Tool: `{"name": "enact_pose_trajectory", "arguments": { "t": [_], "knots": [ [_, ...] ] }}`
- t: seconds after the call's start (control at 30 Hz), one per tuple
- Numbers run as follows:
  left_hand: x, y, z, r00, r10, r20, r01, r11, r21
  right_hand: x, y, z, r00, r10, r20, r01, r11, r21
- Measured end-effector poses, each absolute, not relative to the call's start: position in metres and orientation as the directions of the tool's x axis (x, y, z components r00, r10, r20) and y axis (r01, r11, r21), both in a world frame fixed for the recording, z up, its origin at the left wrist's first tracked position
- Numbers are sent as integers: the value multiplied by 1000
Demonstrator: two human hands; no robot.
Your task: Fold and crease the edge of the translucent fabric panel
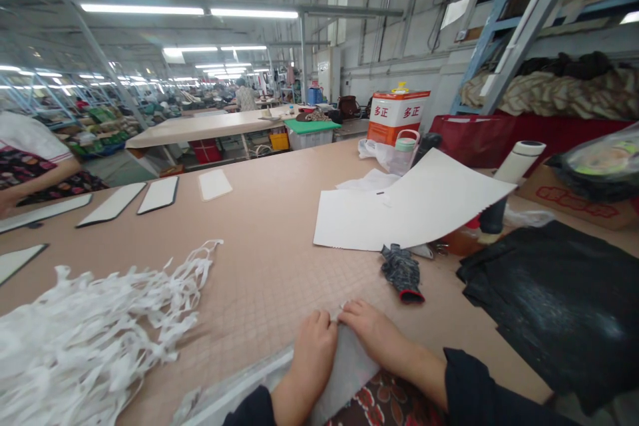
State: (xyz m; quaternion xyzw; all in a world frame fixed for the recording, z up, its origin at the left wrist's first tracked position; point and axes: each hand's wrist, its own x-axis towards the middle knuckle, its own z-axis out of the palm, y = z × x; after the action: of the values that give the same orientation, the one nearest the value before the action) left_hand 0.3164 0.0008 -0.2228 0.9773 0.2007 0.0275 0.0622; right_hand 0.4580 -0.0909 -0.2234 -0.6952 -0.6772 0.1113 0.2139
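What the left hand (315,351) and right hand (372,331) touch at their fingertips is too small to tell (the left one hides part of the pale sheet (352,363)). Left of the left hand, white strips (100,326) run past the picture's edge; right of the right hand, so do black sheets (559,306). Far beyond both, a person (246,95) is blurred.

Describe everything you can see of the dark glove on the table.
The dark glove looks knitted, mottled grey, with a red-edged cuff facing the near side. It lies crumpled, unworn, on the tan table, beyond and right of the right hand. Its far end meets the near edge of the large white sheet.
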Motion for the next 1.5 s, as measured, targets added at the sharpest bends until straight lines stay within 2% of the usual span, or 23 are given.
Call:
{"name": "enact_pose_trajectory", "arguments": {
  "t": [0.13,0.33,0.5,0.6,0.7,0.77,0.83,0.97,1.07,1.3,1.43,1.5],
  "knots": [
    [306,1,-222,962,268,46,268,-963,12,454,-96,-221,-56,983,176,933,114,-341],
    [261,16,-214,960,281,-21,281,-959,23,458,-98,-220,-102,987,122,941,135,-310],
    [204,28,-203,909,396,-132,414,-896,159,459,-98,-216,-130,989,76,938,148,-314],
    [178,35,-193,826,516,-229,564,-774,289,460,-98,-213,-139,989,45,942,146,-303],
    [167,42,-188,755,599,-268,653,-644,399,455,-89,-207,-115,993,-38,968,104,-228],
    [166,45,-188,734,629,-257,666,-589,458,443,-78,-200,-76,992,-101,987,61,-148],
    [169,45,-190,709,659,-252,679,-542,494,421,-64,-193,-63,991,-118,992,49,-117],
    [176,41,-194,656,712,-252,724,-499,475,363,-40,-189,-167,984,-55,958,149,-246],
    [177,38,-195,640,730,-240,737,-496,459,335,-29,-203,-173,985,10,937,168,-307],
    [164,43,-194,597,763,-246,768,-455,452,332,-22,-236,-161,973,165,951,198,-237],
    [157,43,-197,646,736,-201,717,-494,492,324,-21,-237,-215,959,187,922,262,-286],
    [156,41,-199,681,716,-154,687,-552,472,317,-20,-239,-217,954,206,918,271,-290]
  ]
}}
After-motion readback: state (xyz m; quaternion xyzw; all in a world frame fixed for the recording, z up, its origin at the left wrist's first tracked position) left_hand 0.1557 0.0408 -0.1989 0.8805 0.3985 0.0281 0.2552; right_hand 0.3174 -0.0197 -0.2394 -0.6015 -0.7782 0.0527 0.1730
